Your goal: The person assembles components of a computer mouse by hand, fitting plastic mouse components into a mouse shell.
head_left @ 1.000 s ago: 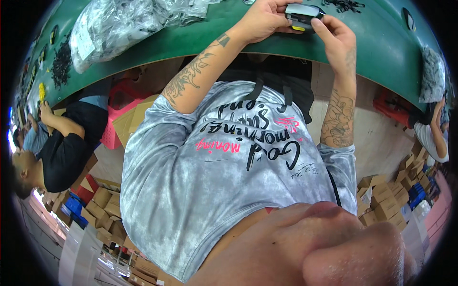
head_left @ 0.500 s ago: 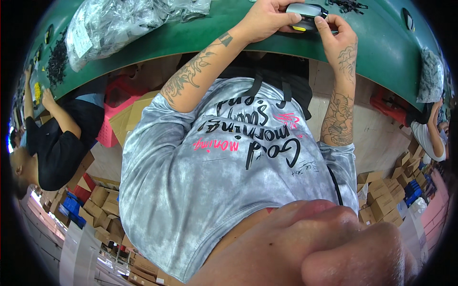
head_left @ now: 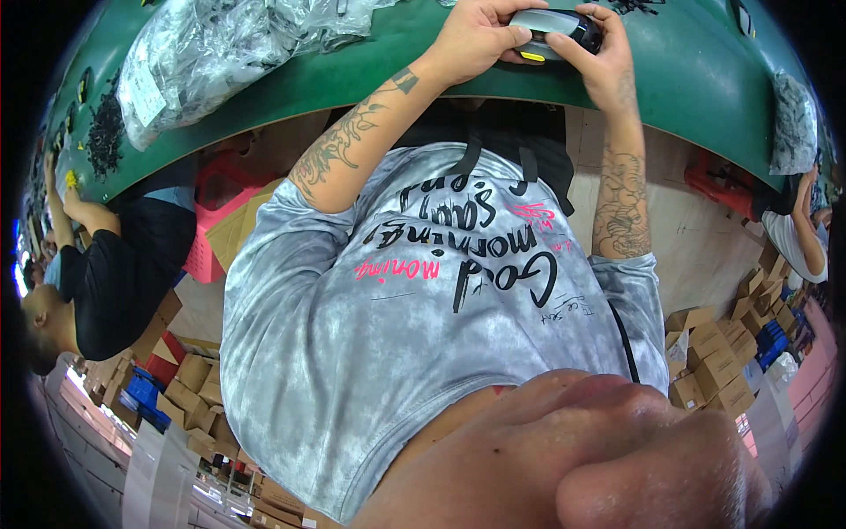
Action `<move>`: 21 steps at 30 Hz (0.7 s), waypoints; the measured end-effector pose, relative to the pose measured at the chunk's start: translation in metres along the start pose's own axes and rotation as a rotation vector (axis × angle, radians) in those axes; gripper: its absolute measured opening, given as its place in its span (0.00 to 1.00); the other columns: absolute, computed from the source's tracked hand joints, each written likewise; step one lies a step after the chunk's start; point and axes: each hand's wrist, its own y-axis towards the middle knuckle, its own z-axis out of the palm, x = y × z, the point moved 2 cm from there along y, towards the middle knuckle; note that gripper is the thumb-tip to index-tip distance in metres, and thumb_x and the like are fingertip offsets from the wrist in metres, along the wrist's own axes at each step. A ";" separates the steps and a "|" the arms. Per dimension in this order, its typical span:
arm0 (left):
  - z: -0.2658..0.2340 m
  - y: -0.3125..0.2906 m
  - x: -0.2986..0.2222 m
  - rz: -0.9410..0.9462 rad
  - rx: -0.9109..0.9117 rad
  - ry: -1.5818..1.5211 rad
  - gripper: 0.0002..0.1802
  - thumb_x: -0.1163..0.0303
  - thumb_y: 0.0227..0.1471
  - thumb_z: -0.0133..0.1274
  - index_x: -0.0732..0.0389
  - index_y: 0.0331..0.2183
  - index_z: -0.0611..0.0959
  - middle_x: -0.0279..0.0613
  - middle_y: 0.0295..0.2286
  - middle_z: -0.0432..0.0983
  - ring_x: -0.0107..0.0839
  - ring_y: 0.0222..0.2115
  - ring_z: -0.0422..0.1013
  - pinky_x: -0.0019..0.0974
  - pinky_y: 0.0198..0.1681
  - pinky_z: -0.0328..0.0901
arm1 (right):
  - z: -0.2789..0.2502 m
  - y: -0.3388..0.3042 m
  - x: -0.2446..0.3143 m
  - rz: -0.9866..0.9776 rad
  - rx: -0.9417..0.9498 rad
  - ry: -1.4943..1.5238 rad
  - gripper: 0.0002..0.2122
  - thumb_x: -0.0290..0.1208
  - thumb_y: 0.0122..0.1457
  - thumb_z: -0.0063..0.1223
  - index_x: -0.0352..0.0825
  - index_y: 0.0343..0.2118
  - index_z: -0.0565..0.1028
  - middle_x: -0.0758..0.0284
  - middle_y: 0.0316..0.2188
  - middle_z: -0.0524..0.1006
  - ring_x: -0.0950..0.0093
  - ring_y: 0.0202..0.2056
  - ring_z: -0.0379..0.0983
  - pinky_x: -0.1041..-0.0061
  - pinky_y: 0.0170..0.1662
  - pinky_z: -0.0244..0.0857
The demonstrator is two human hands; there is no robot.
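Observation:
At the top of the head view, a small rounded device [head_left: 560, 25] with a grey top, black body and yellow piece is held above the green table [head_left: 423, 70]. Its exact kind does not show. My left hand [head_left: 476, 40] grips its left end, thumb on the near side close to the yellow piece. My right hand [head_left: 608, 66] holds the right end, thumb pressed to the near side and fingers curled over the far edge. Beyond it, small black parts [head_left: 636, 5] lie on the table.
A large clear plastic bag [head_left: 203, 62] lies at left, beside a pile of small black parts [head_left: 106, 132]. A co-worker in black [head_left: 132, 238] sits at left. Another plastic bag [head_left: 795, 123] lies at right, near a co-worker's arm [head_left: 804, 212]. A pink stool [head_left: 211, 238] and cardboard boxes [head_left: 714, 361] stand behind.
Both hands and the device have shifted slightly left. My right fingers have closed over the device's right end, where they were curled beside it. The left co-worker's arms have moved.

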 end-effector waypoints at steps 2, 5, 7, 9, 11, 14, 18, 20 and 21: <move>0.001 0.002 -0.006 -0.017 0.009 -0.010 0.25 0.80 0.62 0.50 0.67 0.60 0.72 0.44 0.47 0.78 0.31 0.41 0.79 0.31 0.43 0.76 | -0.015 0.004 -0.025 -0.022 0.323 0.534 0.28 0.32 0.61 0.66 0.29 0.60 0.66 0.58 0.55 0.70 0.71 0.55 0.70 0.71 0.57 0.66; 0.007 0.008 -0.012 0.004 0.050 -0.011 0.27 0.79 0.61 0.52 0.67 0.61 0.69 0.43 0.46 0.78 0.30 0.40 0.78 0.31 0.43 0.76 | -0.012 -0.008 -0.041 -0.042 0.198 0.472 0.29 0.27 0.58 0.68 0.29 0.59 0.64 0.61 0.50 0.71 0.72 0.53 0.71 0.72 0.58 0.66; 0.013 0.000 -0.013 0.047 0.017 0.038 0.28 0.75 0.60 0.55 0.68 0.60 0.69 0.46 0.45 0.79 0.34 0.39 0.79 0.35 0.43 0.76 | 0.004 -0.016 -0.040 -0.128 0.063 0.421 0.30 0.25 0.57 0.69 0.29 0.59 0.63 0.62 0.49 0.71 0.73 0.52 0.71 0.75 0.56 0.66; 0.009 0.006 -0.013 0.265 0.064 0.444 0.35 0.81 0.48 0.63 0.67 0.58 0.71 0.46 0.50 0.75 0.34 0.46 0.76 0.37 0.50 0.74 | 0.009 -0.014 -0.022 -0.014 0.018 0.523 0.25 0.26 0.58 0.66 0.29 0.55 0.67 0.63 0.41 0.77 0.76 0.42 0.74 0.78 0.47 0.69; 0.018 -0.001 -0.008 0.307 0.058 0.775 0.41 0.80 0.43 0.67 0.61 0.60 0.71 0.46 0.51 0.71 0.41 0.50 0.73 0.38 0.55 0.70 | 0.001 -0.009 -0.007 0.022 -0.075 0.649 0.22 0.26 0.57 0.66 0.30 0.52 0.70 0.64 0.34 0.81 0.77 0.35 0.77 0.80 0.40 0.71; 0.038 -0.009 -0.011 0.415 0.007 1.045 0.43 0.77 0.37 0.70 0.57 0.57 0.73 0.48 0.48 0.72 0.47 0.48 0.72 0.42 0.53 0.69 | 0.002 -0.010 0.004 0.154 -0.054 0.665 0.17 0.24 0.56 0.65 0.30 0.47 0.72 0.65 0.32 0.80 0.81 0.34 0.77 0.82 0.37 0.70; 0.035 -0.012 -0.011 0.589 -0.106 1.155 0.40 0.77 0.34 0.69 0.59 0.53 0.75 0.48 0.43 0.73 0.48 0.43 0.72 0.42 0.48 0.69 | 0.012 -0.009 0.013 0.129 -0.091 0.703 0.15 0.24 0.54 0.66 0.31 0.43 0.75 0.70 0.27 0.78 0.85 0.30 0.71 0.83 0.33 0.65; 0.034 -0.014 -0.016 0.658 -0.164 1.271 0.38 0.77 0.33 0.70 0.61 0.51 0.76 0.48 0.43 0.74 0.47 0.44 0.72 0.42 0.48 0.70 | 0.022 -0.005 -0.023 0.149 0.063 0.873 0.15 0.26 0.60 0.61 0.31 0.48 0.72 0.68 0.30 0.78 0.82 0.34 0.75 0.80 0.35 0.67; 0.041 -0.011 -0.027 0.713 -0.103 1.331 0.36 0.73 0.34 0.70 0.63 0.49 0.77 0.49 0.43 0.75 0.47 0.43 0.73 0.43 0.48 0.69 | 0.021 -0.006 -0.030 0.139 0.046 0.877 0.15 0.26 0.60 0.61 0.31 0.48 0.72 0.68 0.30 0.78 0.82 0.34 0.75 0.80 0.35 0.67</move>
